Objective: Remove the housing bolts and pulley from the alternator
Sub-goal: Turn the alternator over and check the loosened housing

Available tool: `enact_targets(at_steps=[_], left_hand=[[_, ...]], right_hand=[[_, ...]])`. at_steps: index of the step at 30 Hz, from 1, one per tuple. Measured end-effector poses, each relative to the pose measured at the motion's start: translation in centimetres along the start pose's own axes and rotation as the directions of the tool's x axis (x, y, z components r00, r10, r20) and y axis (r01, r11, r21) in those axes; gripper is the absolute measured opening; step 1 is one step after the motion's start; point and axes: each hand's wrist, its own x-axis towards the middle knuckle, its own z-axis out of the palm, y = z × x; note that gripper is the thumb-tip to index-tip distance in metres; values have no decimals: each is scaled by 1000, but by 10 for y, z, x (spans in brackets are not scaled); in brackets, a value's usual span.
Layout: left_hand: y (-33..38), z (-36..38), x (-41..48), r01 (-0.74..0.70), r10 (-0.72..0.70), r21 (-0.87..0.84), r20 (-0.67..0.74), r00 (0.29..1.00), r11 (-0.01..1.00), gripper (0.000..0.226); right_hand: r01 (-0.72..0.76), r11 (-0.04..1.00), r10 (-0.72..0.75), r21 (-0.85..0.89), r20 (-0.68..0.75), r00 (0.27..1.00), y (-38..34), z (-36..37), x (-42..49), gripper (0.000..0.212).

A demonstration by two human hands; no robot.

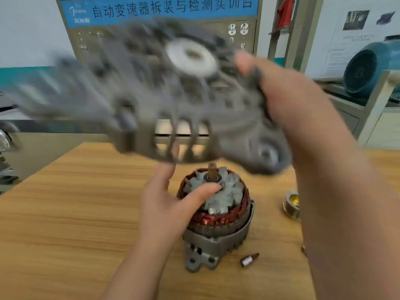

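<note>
Grip, right hand (287, 98): the front housing (151, 94) is being held by its right edge, thumb over the top face, fingers hidden behind the casting.
Grip, left hand (171, 204): nothing is being held; the fingers are being kept straight and spread, and the thumb tip is being pressed on the rotor (231, 195) just beside the shaft (212, 169).
Housing position: it is being carried in the air above the alternator body (216, 241), tilted and apart from it; it is heavily blurred, with a pale ring at its centre.
Left index finger: it is being pointed up toward the housing's lower rim; contact cannot be told.
Body position: it is being stood upright on the desk (75, 213), shaft up, with copper windings (216, 219) ringed round the grey rotor claws.
Loose item 1: a socket bit (249, 259) is being seen lying on the desk near the body's foot, at front right.
Loose item 2: a round metal part (291, 205), yellow inside, is being half hidden by the right forearm, on the desk right of the body; whether it is the pulley cannot be told.
Background: a blue board (151, 7) and a teal blower (363, 72) are being seen behind the desk.
</note>
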Motion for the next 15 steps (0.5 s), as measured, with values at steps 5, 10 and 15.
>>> enact_targets(at_steps=[5, 10, 15], left_hand=[[-9, -44, 9, 183, -160, 212, -119, 980, 960, 70], [-33, -64, 13, 355, -393, -219, -163, 905, 909, 28], [-36, -78, 14, 409, -575, -694, -8, 818, 592, 28]], right_hand=[[20, 997, -6, -76, 179, 984, -31, 20, 18, 51], [81, 916, -70, -393, 42, 997, 14, 32, 10, 65], [103, 915, -82, -390, 70, 994, 30, 43, 7, 51]])
